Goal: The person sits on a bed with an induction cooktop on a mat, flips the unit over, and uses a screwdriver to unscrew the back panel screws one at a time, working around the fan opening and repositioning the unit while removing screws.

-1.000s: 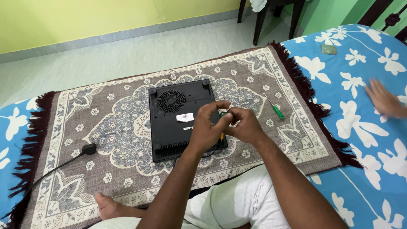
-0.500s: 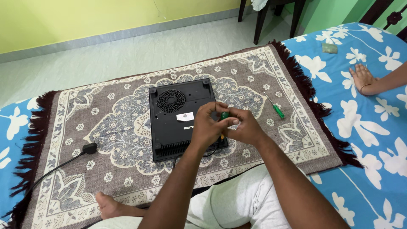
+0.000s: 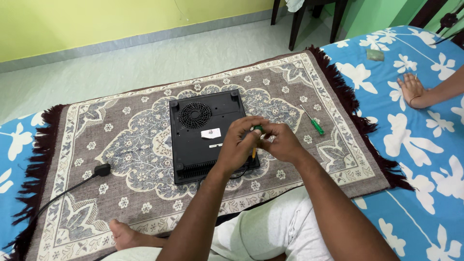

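A black flat appliance [image 3: 200, 133] lies upside down on a patterned rug [image 3: 121, 145], its round fan grille [image 3: 195, 115] facing up. My left hand [image 3: 240, 142] and my right hand [image 3: 278, 141] meet over the appliance's right edge. Both hold a small screwdriver [image 3: 256, 131] with a green top and a yellow shaft that points down at the appliance. A second green-handled screwdriver [image 3: 312, 120] lies on the rug, to the right of my hands.
A black plug and cord [image 3: 99, 170] trail off to the left on the rug. Blue flowered sheets [image 3: 415, 145] flank the rug. Another person's hand [image 3: 413, 90] rests on the right sheet. Dark chair legs [image 3: 295, 24] stand at the back. My foot [image 3: 126, 233] lies near the front.
My hands stay at the appliance's right edge with the screwdriver. The other person's hand on the right sheet has shifted a little.
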Tool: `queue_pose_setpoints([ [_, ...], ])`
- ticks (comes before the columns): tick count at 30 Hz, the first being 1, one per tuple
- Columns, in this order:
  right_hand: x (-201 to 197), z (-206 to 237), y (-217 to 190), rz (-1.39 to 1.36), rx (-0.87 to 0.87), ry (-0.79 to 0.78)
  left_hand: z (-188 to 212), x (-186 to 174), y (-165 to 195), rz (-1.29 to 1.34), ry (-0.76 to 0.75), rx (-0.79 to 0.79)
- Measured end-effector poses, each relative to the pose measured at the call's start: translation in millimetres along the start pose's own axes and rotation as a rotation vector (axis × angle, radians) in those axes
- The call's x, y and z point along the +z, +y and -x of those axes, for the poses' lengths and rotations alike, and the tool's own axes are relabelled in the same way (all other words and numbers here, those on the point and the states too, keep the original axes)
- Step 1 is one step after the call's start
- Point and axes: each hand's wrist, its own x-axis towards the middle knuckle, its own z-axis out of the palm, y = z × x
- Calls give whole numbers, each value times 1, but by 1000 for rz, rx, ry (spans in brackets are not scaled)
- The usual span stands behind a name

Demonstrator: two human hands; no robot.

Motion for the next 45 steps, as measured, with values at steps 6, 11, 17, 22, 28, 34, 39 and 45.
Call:
queue_pose_setpoints([
  [6, 3, 1, -8, -149, 26, -104, -4, -2, -6, -67, 80, -164],
  [11, 12, 1, -11, -31, 17, 118, -9, 7, 1, -176, 130, -190],
  [17, 7, 1, -1, -12, 16, 87, -12, 9, 11, -271, 125, -355],
  [22, 4, 0, -1, -68, 7, -14, -2, 4, 2, -9, 73, -92],
  [28, 5, 4, -15, -90, -50, 26, -1, 3, -8, -120, 101, -101],
  [34, 5, 2, -21, -30, 35, 143, -14, 9, 5, -239, 151, -258],
  [39, -1, 2, -14, 13, 87, 55, -13, 5, 10, -184, 70, -268],
  [45, -4, 2, -9, -34, -8, -39, -8, 1, 0, 22, 9, -83],
])
